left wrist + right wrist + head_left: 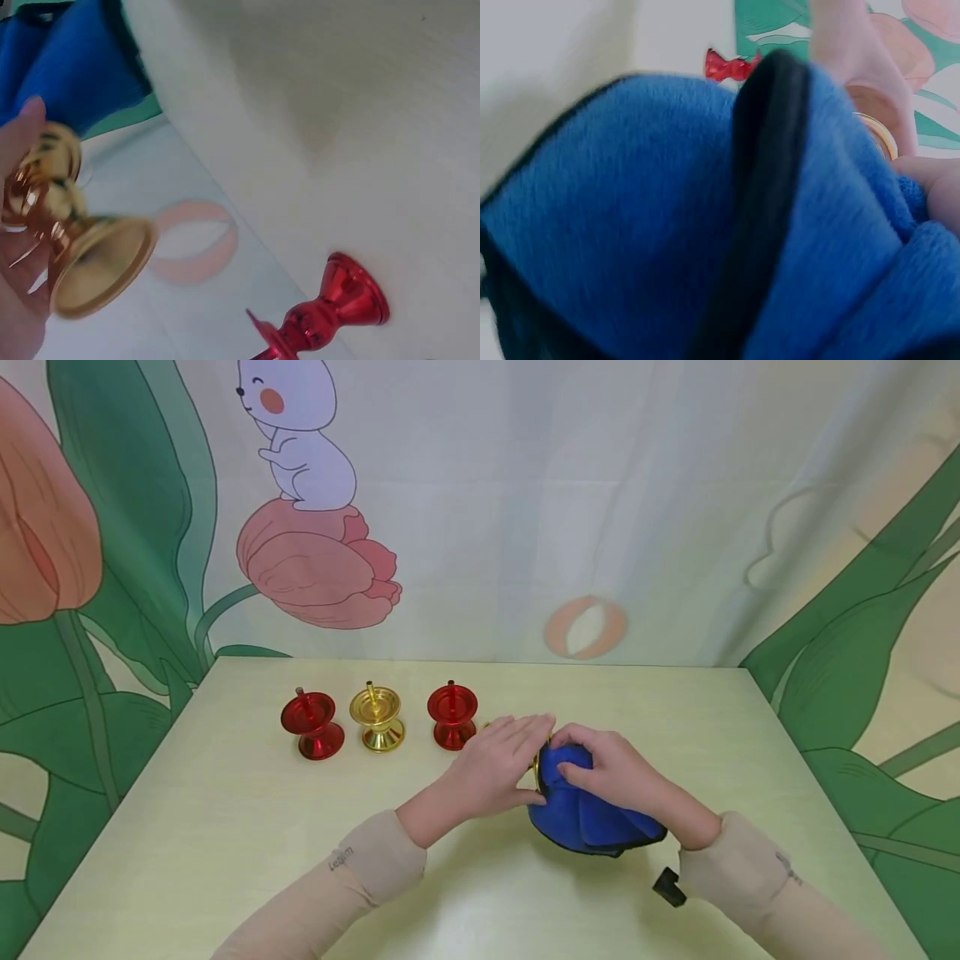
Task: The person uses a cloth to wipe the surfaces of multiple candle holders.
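My left hand point(491, 770) holds a shiny gold candle holder point(101, 266) on its side, the flared base toward the left wrist camera. In the head view the hand hides most of it. My right hand point(618, 770) grips a blue towel cloth point(581, 814) with dark edging and presses it to the holder's other end. The bunched cloth covers that end and hangs down below the right hand. Close up in the right wrist view, the cloth point(645, 202) fills most of the picture, with a gold rim showing beside the fingers.
On the table point(247, 827), left of the hands, stand a red candle holder point(318, 727), a gold one point(378, 718) and another red one point(452, 714) in a row, upright. A printed curtain point(480, 527) hangs behind the table. A small black piece point(669, 887) is by the right sleeve.
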Available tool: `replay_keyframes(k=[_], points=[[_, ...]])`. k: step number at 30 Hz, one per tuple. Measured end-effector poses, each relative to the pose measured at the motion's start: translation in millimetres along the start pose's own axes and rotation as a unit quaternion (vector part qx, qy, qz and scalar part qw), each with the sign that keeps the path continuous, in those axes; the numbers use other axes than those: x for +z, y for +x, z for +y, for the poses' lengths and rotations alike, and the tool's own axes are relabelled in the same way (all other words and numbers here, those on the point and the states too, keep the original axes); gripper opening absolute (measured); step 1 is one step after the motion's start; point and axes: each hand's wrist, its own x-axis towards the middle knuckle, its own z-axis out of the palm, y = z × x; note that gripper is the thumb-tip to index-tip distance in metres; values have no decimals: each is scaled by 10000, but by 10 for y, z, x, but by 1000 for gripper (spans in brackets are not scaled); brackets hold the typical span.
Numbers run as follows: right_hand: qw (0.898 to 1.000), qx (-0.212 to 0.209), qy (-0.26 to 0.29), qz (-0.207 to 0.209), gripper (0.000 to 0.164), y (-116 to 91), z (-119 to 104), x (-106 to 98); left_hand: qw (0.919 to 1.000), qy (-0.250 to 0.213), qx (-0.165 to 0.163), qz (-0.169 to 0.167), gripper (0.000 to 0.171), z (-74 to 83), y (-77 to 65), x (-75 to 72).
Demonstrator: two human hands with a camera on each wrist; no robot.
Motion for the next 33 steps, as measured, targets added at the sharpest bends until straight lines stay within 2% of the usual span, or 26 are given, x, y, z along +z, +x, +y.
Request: replay_keyframes(k=[3, 5, 7, 9, 10, 12, 15, 18, 20, 21, 24, 28, 31, 33], points=[[9972, -371, -645, 92, 19, -11, -31, 15, 9954, -519, -234, -768, 98, -47, 29, -67], [9928, -630, -999, 192, 20, -20, -50, 24, 9896, -848, -346, -1110, 98, -71, 57, -105], [9901, -783, -1130, 281, 21, -25, -63, 31, 9837, -1102, -460, -1346, 96, -82, 78, -129], [9911, -771, -1028, 335, 20, -27, -68, 40, 9808, -1254, -548, -1386, 94, -77, 84, -135], [9929, -707, -896, 343, 20, -27, -66, 43, 9817, -1264, -536, -1318, 92, -71, 81, -132], [9969, -498, -507, 328, 19, -22, -54, 50, 9884, -1040, -416, -1023, 88, -53, 63, -106], [9992, -73, 237, 298, 17, -9, -16, 59, 9990, -360, -5, -258, 83, -29, 16, -39], [9962, 244, 803, 254, 16, 3, 18, 64, 9986, 287, 290, 339, 84, -19, -36, 11], [9954, 291, 884, 208, 16, 8, 35, 70, 9982, 372, 306, 357, 88, -24, -59, 16], [9962, 272, 804, 186, 16, 6, 34, 72, 9988, 313, 272, 250, 89, -30, -66, 10], [9995, -14, 236, 210, 17, -12, 30, 84, 9992, -145, 50, -375, 95, -60, -69, -27], [9937, -765, -673, 463, 19, -36, -1, 107, 9901, -714, -245, -1186, 95, -112, -35, -84], [9893, -1036, -837, 591, 20, -30, -11, 125, 9842, -936, -378, -1455, 89, -127, -3, -124], [9922, -901, -657, 551, 19, -18, -15, 129, 9843, -952, -408, -1430, 86, -122, 5, -134]])
